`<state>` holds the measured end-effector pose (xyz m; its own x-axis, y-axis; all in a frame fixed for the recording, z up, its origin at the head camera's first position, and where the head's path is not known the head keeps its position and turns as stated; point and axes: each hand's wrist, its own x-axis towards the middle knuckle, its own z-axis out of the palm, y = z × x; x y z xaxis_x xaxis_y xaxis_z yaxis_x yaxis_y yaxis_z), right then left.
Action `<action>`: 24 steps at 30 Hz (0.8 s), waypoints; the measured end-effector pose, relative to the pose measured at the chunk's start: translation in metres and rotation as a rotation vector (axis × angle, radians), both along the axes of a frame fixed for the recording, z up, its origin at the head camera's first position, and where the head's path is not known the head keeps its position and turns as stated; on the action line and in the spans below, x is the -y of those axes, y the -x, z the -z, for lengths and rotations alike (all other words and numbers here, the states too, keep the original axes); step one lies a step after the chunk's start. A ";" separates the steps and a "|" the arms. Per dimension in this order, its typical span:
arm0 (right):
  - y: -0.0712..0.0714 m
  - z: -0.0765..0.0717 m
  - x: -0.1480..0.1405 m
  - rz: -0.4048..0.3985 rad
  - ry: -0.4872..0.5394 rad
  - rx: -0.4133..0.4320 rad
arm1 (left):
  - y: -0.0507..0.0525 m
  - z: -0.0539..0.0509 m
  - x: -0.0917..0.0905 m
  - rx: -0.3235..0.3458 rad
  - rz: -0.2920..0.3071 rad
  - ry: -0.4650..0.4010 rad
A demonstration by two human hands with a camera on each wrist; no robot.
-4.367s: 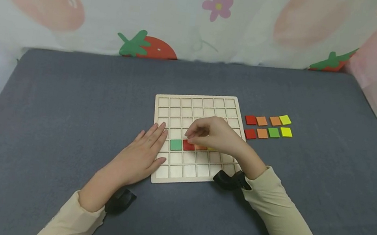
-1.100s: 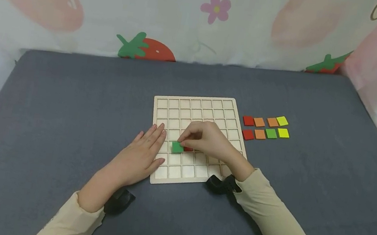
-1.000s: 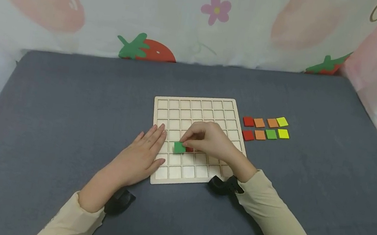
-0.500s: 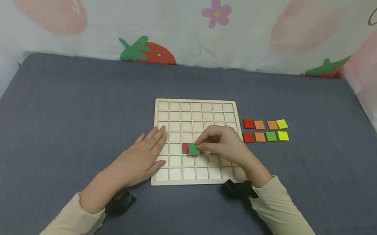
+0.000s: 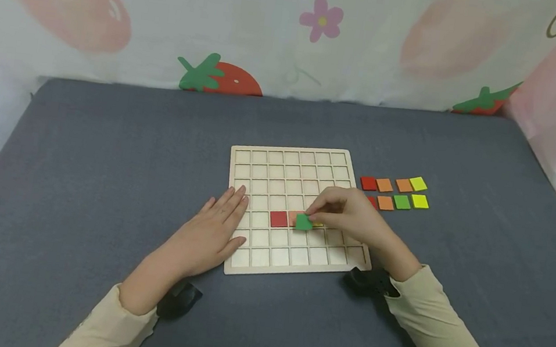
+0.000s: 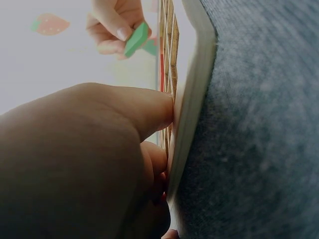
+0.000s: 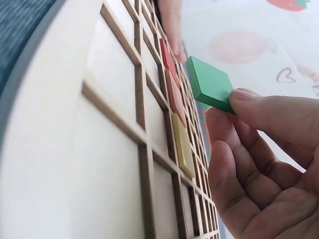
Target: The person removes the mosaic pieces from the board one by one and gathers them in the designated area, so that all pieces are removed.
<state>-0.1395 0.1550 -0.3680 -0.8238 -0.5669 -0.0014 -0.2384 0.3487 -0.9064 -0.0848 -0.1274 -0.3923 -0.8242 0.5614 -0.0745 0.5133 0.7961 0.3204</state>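
Observation:
My right hand [image 5: 349,213] pinches a green square tile [image 7: 211,83] between thumb and fingertips, held above the wooden grid board [image 5: 270,272]. Three tiles lie in one row of the board's cells: a red tile [image 5: 279,219], an orange tile [image 7: 175,97] and a yellow tile [image 7: 183,146]. In the head view the held tile and the right hand partly cover the orange and yellow ones. Spread flat, my left hand [image 5: 207,236] rests on the board's left edge, its fingers straight; the left wrist view shows its thumb [image 6: 154,110] against the rim.
Right of the board lie two rows of loose tiles, among them a red tile [image 5: 368,183], an orange tile [image 5: 385,203], a green tile [image 5: 402,202] and a yellow tile [image 5: 419,201]. Grey cloth [image 5: 128,148] covers the table. A patterned curtain [image 5: 366,62] hangs behind.
The green tile was in the cell left of the red one; my right hand has lifted it out and carried it rightward over the row. The left hand stays in place.

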 end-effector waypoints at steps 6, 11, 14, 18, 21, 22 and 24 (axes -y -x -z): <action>0.000 0.000 -0.012 0.023 -0.022 -0.007 | 0.001 0.000 -0.002 0.004 0.000 0.005; 0.000 0.000 -0.020 0.026 -0.012 0.004 | 0.001 -0.001 -0.001 0.007 -0.003 0.015; -0.001 -0.002 -0.024 0.034 -0.016 0.011 | 0.001 -0.001 -0.001 0.006 -0.004 0.013; -0.001 -0.002 -0.027 0.037 -0.024 0.013 | 0.000 -0.001 -0.001 0.010 -0.008 0.008; -0.001 -0.003 -0.029 0.037 -0.026 0.005 | 0.000 0.000 -0.001 0.005 -0.008 0.003; -0.001 -0.003 -0.030 0.038 -0.027 0.001 | 0.000 0.000 -0.001 0.004 -0.007 0.002; -0.001 -0.003 -0.031 0.042 -0.027 -0.007 | 0.001 0.000 -0.001 0.000 -0.005 0.000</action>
